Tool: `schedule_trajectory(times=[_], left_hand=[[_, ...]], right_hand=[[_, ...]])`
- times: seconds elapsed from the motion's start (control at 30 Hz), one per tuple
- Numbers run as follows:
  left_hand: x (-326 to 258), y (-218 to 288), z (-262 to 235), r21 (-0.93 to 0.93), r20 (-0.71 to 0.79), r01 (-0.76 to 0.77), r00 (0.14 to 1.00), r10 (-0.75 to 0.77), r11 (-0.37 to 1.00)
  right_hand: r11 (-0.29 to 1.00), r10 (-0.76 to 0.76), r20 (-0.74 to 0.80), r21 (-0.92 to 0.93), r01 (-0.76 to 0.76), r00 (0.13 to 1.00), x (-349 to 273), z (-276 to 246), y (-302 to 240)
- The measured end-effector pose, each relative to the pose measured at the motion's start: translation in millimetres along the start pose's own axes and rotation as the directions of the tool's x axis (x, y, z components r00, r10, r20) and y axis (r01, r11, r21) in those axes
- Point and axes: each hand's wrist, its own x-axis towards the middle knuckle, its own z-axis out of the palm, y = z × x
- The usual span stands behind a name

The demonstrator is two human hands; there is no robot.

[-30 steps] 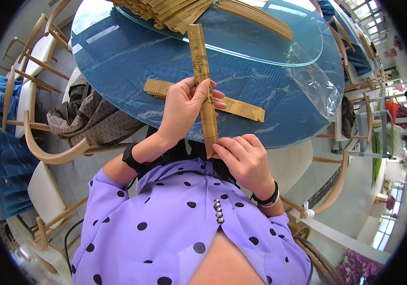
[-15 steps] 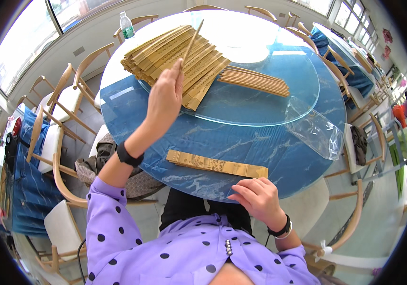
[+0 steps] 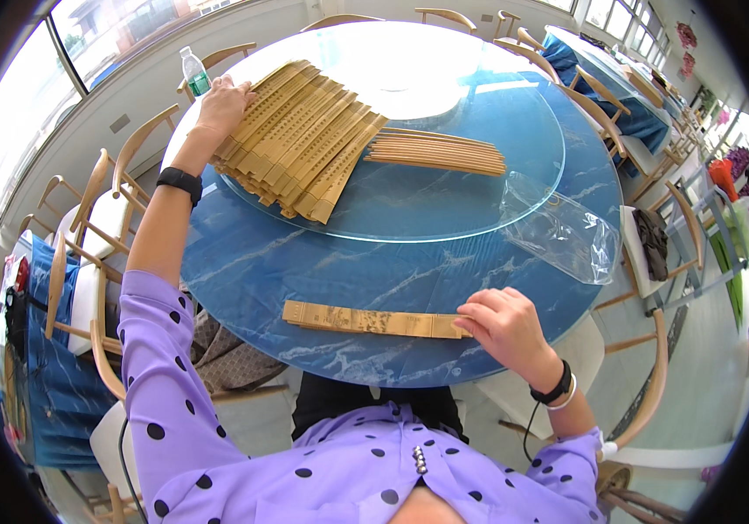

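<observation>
A fanned pile of brown, printed paper strips (image 3: pixel 300 135) lies on the glass turntable (image 3: pixel 444 229) at the far left. At its upper left end is my left hand (image 3: pixel 222 108), fingers closed around the edge of the outermost strip. Near me, a flat stack of the same brown strips (image 3: pixel 365 320) lies crosswise on the blue marbled table (image 3: pixel 243 236). My right hand (image 3: pixel 510 327) is at that stack's right end, with thumb and fingertips pinched on the end. Right of the pile, a row of thin brown sticks (image 3: pixel 440 150) sits on the turntable.
A clear plastic bag (image 3: pixel 566 240) lies at the table's right, partly over the turntable edge. A plastic bottle with a green label (image 3: pixel 194 75) stands at the far left. Wooden chairs (image 3: pixel 143 144) surround the table, and a patterned bag (image 3: pixel 234 349) is below its left edge.
My left hand has moved left from above the pile to its far left end; the thin strip it held up now lies lowered there. My right hand has come onto the stack's end.
</observation>
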Motion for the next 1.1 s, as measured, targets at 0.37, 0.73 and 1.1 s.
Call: schedule_trajectory(times=[0.37, 0.73, 1.1], left_hand=[[-76.4, 80.6, -63.4, -0.270, -0.356, -0.106, 0.935, 0.003, 0.957], [-295.2, 199.4, -102.7, -0.779, -0.069, -0.129, 0.990, 0.121, 0.614], [-312.2, 228.2, -101.1, -0.858, -0.139, -0.094, 0.989, -0.051, 0.505]], right_hand=[[0.945, 0.062, -0.031, -0.319, -0.069, 0.998, 142.2, 56.8, 172.7], [0.937, 0.037, 0.161, -0.349, 0.022, 0.986, 163.4, 82.5, 181.1], [0.849, -0.033, 0.112, -0.521, 0.087, 0.993, 118.6, 90.9, 154.4]])
